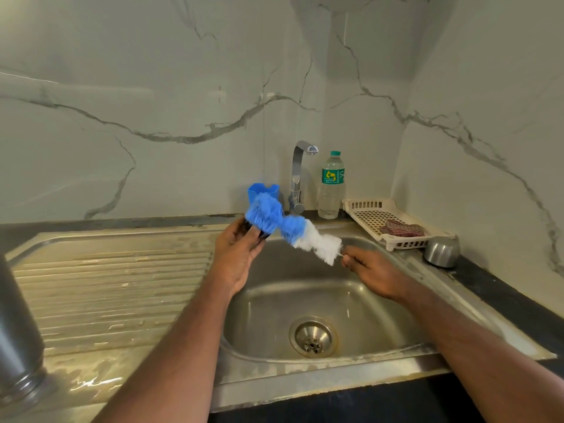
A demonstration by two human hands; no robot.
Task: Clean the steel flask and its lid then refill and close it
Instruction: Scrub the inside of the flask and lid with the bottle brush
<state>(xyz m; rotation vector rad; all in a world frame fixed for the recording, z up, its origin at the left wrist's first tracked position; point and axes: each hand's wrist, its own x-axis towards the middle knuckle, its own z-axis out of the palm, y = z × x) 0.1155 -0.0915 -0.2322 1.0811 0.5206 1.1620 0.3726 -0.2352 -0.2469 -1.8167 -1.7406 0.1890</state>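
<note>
Over the sink basin (360, 303), my left hand (236, 254) holds a small dark lid (245, 228), mostly hidden by fingers and bristles. My right hand (370, 271) pinches the thin wire handle of a blue-and-white bottle brush (293, 228). The brush's blue tip presses against the lid. The steel flask (18, 334) stands upside down on the drainboard at the far left, partly cut off by the frame. A steel cup (441, 251) sits upside down on the counter at the right.
The tap (300, 175) rises behind the basin with no water running. Beside it stand a plastic water bottle (331, 186) and a blue holder (263, 192). A cream tray (393, 222) with a dark red cloth (403, 229) sits at the right. The ribbed drainboard (116, 288) lies left.
</note>
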